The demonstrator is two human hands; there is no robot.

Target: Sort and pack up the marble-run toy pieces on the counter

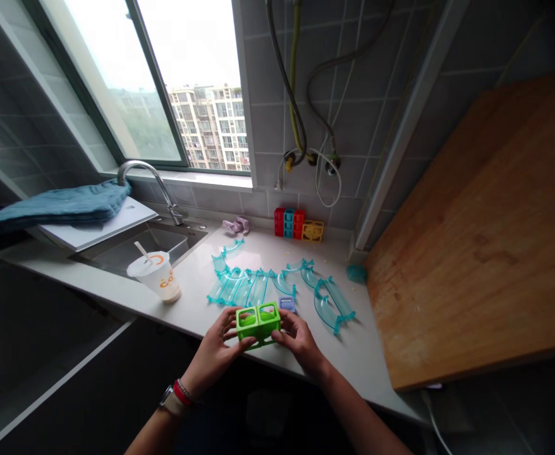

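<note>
Between my two hands is a bright green toy block with open window-like sides, held just over the counter's front edge. My left hand grips its left end, thumb in front. At its right end, my right hand closes on it the same way. Just behind the block lies a small purple block, partly hidden by it. Several clear turquoise track pieces are spread beyond my hands, with more curved turquoise pieces to the right.
A plastic drink cup with a straw stands at left, near the sink. Red and blue blocks and a yellow block line the back wall. A wooden board leans at right. A small pale purple object lies behind.
</note>
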